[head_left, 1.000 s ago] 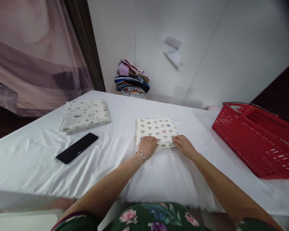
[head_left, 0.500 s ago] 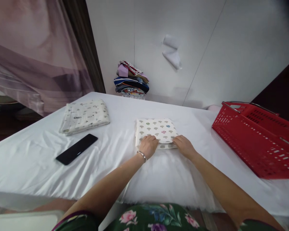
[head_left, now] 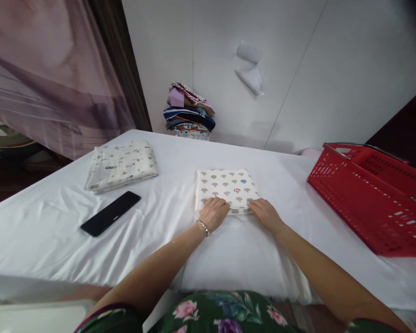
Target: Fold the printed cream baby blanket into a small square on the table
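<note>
In front of me on the white-covered table lies a folded white cloth (head_left: pixel 225 184) printed with grey mushrooms and a few coloured ones. My left hand (head_left: pixel 214 212), with a silver bracelet on its wrist, grips the near left edge of that cloth, fingers curled over the top. At the near right corner my right hand (head_left: pixel 264 213) pinches the same edge, thumb hidden beneath. Farther left rests a second folded cloth (head_left: pixel 123 165), white with small grey prints, which neither hand touches.
A black phone (head_left: pixel 111 213) lies on the white tablecloth (head_left: pixel 152 219) at the left. To the right stands a red plastic basket (head_left: pixel 370 199) with metal handles. Beyond the far edge is a stack of folded clothes (head_left: pixel 189 113) against the wall. A pink curtain (head_left: pixel 55 83) hangs at left.
The near edge of the mushroom-print cloth has come down, so its top layer covers more of the layer below. Both hands keep their hold on it. The view has shifted slightly.
</note>
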A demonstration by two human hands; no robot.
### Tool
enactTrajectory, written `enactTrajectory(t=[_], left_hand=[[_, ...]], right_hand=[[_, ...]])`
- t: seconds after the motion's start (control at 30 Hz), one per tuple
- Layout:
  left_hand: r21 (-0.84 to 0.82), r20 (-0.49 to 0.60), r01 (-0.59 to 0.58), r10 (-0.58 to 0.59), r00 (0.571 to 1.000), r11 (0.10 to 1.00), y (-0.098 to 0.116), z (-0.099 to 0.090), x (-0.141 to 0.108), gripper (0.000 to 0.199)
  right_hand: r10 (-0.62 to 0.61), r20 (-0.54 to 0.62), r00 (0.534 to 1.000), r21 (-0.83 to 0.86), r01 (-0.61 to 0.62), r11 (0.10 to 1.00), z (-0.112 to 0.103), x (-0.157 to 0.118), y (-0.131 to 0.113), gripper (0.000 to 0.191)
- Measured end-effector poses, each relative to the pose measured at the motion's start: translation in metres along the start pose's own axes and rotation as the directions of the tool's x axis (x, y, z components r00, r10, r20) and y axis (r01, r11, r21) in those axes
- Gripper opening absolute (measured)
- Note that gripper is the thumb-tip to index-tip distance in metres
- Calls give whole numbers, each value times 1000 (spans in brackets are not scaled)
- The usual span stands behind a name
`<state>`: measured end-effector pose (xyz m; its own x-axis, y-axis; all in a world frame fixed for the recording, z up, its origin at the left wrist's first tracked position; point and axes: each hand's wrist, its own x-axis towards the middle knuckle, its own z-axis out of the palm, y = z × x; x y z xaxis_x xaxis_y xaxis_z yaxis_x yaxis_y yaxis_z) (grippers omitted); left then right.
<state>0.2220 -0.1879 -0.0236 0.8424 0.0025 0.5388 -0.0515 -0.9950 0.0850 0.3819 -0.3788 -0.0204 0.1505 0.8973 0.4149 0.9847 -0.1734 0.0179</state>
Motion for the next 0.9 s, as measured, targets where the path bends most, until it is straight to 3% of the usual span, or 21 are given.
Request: enactTrajectory(t=[0.3, 0.47, 0.63, 0.73, 0.9], left_hand=[[46, 10, 38, -38, 999, 998, 3, 1, 3, 24], [59, 52, 49, -52, 997, 997, 6, -1, 2, 22], [3, 129, 11, -11, 992, 1000, 1, -2, -1, 21], [-31, 148, -23, 27, 989, 999, -1, -5, -3, 26], [-16, 150, -14, 16, 989, 1000, 1, -5, -3, 16]], right_hand=[[8, 110, 994, -4, -8, 1000, -7, 16, -8, 26], [-18, -7, 1000, -2, 18, 1000, 0, 12, -9, 28], [-45, -16, 999, 11, 45, 999, 4, 3, -8, 29], [-65, -47, 997, 4, 65, 998, 4, 2, -8, 26], [-106, -88, 990, 25, 109, 994, 3, -1, -11, 24]])
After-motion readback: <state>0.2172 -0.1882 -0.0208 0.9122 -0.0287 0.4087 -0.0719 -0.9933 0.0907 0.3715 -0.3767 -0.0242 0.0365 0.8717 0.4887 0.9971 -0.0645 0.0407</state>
